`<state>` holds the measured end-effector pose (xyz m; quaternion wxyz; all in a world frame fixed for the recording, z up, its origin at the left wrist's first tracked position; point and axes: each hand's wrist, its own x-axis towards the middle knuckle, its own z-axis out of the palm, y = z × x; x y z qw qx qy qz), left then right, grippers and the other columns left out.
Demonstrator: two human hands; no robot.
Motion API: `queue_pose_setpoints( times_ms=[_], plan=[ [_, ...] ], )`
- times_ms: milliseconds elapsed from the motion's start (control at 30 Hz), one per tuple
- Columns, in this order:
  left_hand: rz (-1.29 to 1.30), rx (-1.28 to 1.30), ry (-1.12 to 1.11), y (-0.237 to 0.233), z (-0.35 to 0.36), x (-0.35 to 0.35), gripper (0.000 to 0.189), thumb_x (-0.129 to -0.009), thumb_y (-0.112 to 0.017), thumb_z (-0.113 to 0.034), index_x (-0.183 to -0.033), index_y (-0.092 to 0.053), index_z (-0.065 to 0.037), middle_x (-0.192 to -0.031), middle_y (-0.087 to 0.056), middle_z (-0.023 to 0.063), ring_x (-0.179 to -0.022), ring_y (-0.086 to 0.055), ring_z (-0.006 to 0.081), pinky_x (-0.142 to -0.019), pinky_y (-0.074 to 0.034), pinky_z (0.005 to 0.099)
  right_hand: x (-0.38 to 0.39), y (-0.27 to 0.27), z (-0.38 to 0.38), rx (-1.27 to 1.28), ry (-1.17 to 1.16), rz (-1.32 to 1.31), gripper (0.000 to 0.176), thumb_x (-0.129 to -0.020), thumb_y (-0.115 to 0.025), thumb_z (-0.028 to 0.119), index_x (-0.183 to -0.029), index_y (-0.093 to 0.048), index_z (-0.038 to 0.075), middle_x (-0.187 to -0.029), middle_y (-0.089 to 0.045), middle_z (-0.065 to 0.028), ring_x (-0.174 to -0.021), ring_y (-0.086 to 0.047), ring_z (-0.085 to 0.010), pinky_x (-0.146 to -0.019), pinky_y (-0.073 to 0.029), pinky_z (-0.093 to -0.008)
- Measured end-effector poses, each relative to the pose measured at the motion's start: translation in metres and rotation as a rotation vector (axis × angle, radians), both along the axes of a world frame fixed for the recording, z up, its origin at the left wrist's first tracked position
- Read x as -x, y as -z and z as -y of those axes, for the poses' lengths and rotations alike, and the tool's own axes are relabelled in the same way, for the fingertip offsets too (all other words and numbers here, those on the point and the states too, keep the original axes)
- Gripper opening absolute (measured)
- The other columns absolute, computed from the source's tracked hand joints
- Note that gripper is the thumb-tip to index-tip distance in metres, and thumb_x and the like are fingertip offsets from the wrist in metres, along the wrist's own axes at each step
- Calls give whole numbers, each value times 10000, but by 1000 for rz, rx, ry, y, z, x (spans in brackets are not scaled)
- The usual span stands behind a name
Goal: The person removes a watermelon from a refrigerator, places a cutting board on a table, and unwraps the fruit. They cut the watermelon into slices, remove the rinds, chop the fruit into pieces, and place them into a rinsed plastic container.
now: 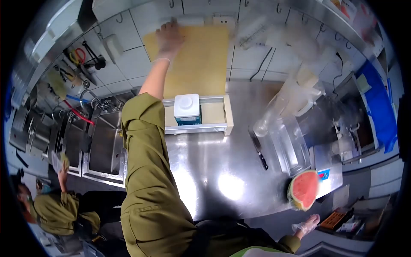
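My left hand [170, 39], in a clear glove, reaches up to the top left edge of a yellow cutting board [199, 60] that stands against the tiled wall. Its fingers lie over the board's edge. The board's lower end is at a white rack [229, 115] holding a white-lidded container [187, 107]. Low at the right, my right hand [309, 224], also in a clear glove, hangs beyond the counter's edge. It holds nothing that I can see. Above it, a cut watermelon half [305, 189] rests at the counter's edge.
A knife [259, 150] lies on the steel counter [205, 171] beside a clear tray [291, 147]. At the right is a scale [326, 167]. Sinks [102, 145] are at the left, with a co-worker [55, 210] below them.
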<state>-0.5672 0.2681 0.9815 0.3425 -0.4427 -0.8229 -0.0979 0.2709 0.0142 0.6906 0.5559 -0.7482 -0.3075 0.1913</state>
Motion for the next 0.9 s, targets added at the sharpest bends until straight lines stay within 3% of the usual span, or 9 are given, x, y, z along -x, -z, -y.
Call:
queue_pose_setpoints(
  times_ms=[133, 233, 267, 367, 467, 567, 667, 800, 900],
  plan=[
    [-59, 182, 49, -10, 13, 9, 647, -700, -689, -374, -1246, -486, -93, -1156, -549, 66, -1080, -507, 234, -862, -438, 430, 84, -70, 23, -80, -58, 88, 291, -960, -440, 164, -1206, -467, 11, -1129, -555, -108, -988, -546, -173, -826, -436, -281],
    [-60, 96, 307, -8, 20, 33, 518, -685, -694, -342, -1150, -558, -159, -1105, -581, 66, -1055, -529, 256, -849, -449, 433, 124, -86, 24, -141, -155, 68, 285, -957, -420, 155, -1206, -468, 27, -1133, -546, -104, -982, -552, -188, -842, -440, -314],
    [48, 164, 477, -2, 17, 44, 386, -703, -673, -290, -1066, -598, -184, -1049, -619, 89, -1015, -570, 275, -839, -460, 422, 145, -92, 23, -189, -205, 65, 291, -956, -425, 171, -1207, -468, 31, -1121, -545, -102, -974, -553, -188, -839, -440, -314],
    [248, 360, 277, -22, 50, -12, 480, -722, -668, -334, -1173, -559, -208, -1044, -641, 68, -959, -610, 271, -794, -492, 405, 207, -94, 13, -154, -277, 13, 251, -944, -467, 203, -1126, -520, 38, -993, -570, -67, -886, -551, -158, -793, -447, -289],
    [250, 200, 415, -12, 76, -13, 385, -726, -665, -298, -1081, -583, -171, -944, -660, 95, -885, -629, 294, -765, -501, 400, 292, -87, 4, -100, -595, -267, 214, -937, -505, 229, -1043, -540, 46, -898, -561, -45, -782, -549, -137, -757, -472, -296],
    [266, 63, 444, -23, 122, -39, 252, -715, -674, -244, -925, -595, -131, -851, -656, 91, -846, -633, 290, -696, -500, 411, 363, -79, 6, -25, -965, -499, 290, -914, -540, 296, -1054, -535, 42, -904, -575, -60, -798, -565, -145, -759, -469, -286],
    [2, -190, 613, -52, 187, -67, 189, -692, -692, -186, -800, -557, -110, -725, -616, 48, -731, -620, 251, -618, -465, 374, 418, -73, 10, 77, -1140, -650, 309, -923, -527, 303, -1067, -537, 30, -924, -591, -73, -844, -576, -156, -805, -465, -301],
    [-207, -316, 703, -111, 282, -102, 146, -683, -668, -129, -762, -544, -122, -660, -576, 11, -656, -594, 203, -584, -431, 320, 485, -53, -4, 133, -1543, -654, 421, -927, -523, 318, -1214, -480, 14, -1081, -592, -114, -982, -580, -202, -881, -455, -330],
    [-191, -384, 756, -150, 341, -119, 170, -653, -678, -92, -761, -550, -120, -648, -569, 11, -655, -597, 193, -593, -444, 316, 546, -77, -24, 151, -1698, -683, 550, -921, -532, 313, -1356, -323, 49, -1273, -479, -116, -1165, -473, -218, -957, -413, -368]
  ],
)
